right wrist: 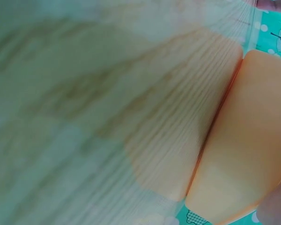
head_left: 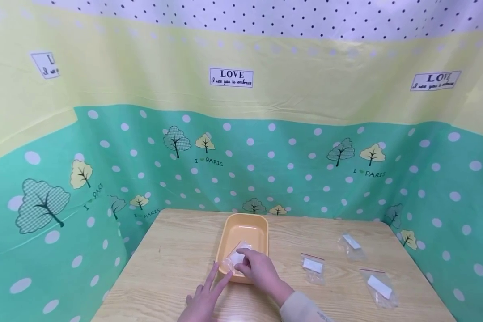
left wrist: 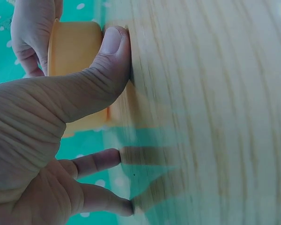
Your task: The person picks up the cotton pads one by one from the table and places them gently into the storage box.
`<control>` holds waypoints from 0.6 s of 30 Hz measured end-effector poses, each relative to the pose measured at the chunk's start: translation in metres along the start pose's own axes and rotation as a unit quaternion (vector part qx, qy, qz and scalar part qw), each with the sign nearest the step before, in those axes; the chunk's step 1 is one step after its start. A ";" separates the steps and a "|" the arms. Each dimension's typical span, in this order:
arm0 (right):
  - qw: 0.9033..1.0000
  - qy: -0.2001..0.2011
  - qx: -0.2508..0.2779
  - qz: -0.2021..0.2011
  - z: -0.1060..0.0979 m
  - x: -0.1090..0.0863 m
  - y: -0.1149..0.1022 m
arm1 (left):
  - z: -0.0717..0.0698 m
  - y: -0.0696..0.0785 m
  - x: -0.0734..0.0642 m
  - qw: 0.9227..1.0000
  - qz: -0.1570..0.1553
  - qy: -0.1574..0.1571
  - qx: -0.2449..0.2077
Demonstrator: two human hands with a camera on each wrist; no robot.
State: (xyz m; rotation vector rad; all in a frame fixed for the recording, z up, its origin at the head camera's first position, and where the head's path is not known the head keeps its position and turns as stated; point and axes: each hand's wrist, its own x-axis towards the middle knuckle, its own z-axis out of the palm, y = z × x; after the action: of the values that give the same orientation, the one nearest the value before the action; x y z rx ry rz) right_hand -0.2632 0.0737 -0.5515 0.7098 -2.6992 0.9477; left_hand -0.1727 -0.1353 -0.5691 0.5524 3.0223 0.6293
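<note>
An orange plastic tray (head_left: 247, 220) rests on the wooden table in front of me. Inside its near end lies a small clear zip bag (head_left: 236, 258) with a white piece in it. My right hand (head_left: 261, 272) reaches in from the right, thumb and forefinger curled about the bag's right side as they pinch it. At the tray's near left corner is my left hand (head_left: 203, 300), fingers spread and two fingertips right at the tray wall. The left wrist view shows the left thumb (left wrist: 110, 49) extended beside the tray (left wrist: 75, 42), other fingertips down on the tabletop.
Right of the tray lie three more clear zip bags with white pieces: a near one (head_left: 312, 266), a far one (head_left: 351, 242) and one at the right (head_left: 379, 287). A patterned green and yellow curtain (head_left: 209, 179) encloses the table (head_left: 165, 255) behind and at both sides.
</note>
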 end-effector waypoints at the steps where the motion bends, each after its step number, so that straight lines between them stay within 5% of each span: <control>1: 1.000 0.001 0.001 -0.001 0.000 0.000 0.000 | 0.000 0.000 0.000 1.000 0.000 0.000 -0.001; 11: 1.000 -0.005 0.021 0.010 -0.003 -0.002 -0.001 | 0.000 -0.002 0.000 1.000 -0.004 -0.005 0.002; 18: 0.992 -0.007 0.116 0.037 -0.014 -0.003 0.003 | 0.001 0.001 0.000 1.000 -0.005 -0.001 0.006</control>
State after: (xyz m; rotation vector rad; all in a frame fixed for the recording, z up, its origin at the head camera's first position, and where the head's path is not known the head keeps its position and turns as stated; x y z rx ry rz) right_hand -0.2623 0.0859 -0.5429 0.6618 -2.6705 1.2958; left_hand -0.1727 -0.1340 -0.5694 0.5369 3.0261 0.6104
